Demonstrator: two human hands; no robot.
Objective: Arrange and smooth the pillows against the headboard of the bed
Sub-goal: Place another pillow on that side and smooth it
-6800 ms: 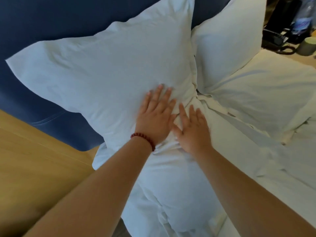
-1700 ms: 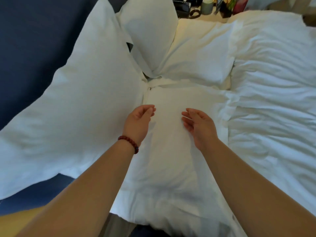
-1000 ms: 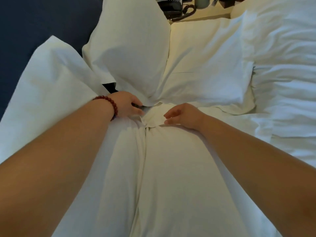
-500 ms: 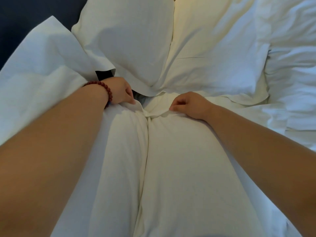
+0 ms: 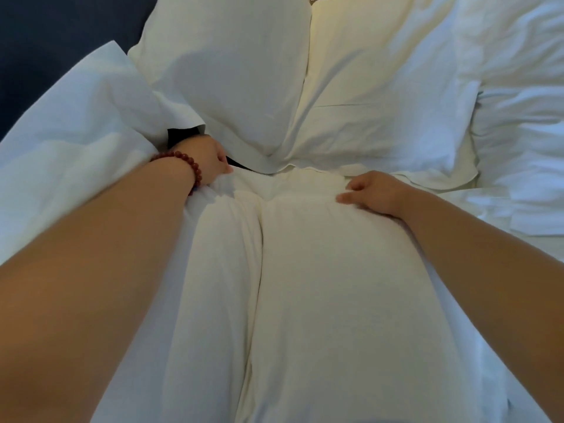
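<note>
A white near pillow [image 5: 320, 300] lies flat below me with a long crease down its middle. My left hand [image 5: 210, 161], with a red bead bracelet at the wrist, curls its fingers over this pillow's far left corner and grips the fabric. Farther right along the same far edge, my right hand [image 5: 374, 192] rests on top with loosely bent fingers, holding nothing. A left pillow [image 5: 76, 132] leans on the dark blue headboard [image 5: 45, 41]. A second upright pillow [image 5: 229, 71] stands beyond it, with a far flat pillow [image 5: 381, 96] lying in front of it.
A rumpled white duvet [image 5: 518, 102] covers the bed to the right. A dark gap [image 5: 180, 135] shows between the two upright pillows just above my left wrist. Dark items on a nightstand peek in at the top edge.
My right hand has let go of the pinched pillow edge and slid right along it, so the folded flap lies flatter. My left hand stayed at the corner.
</note>
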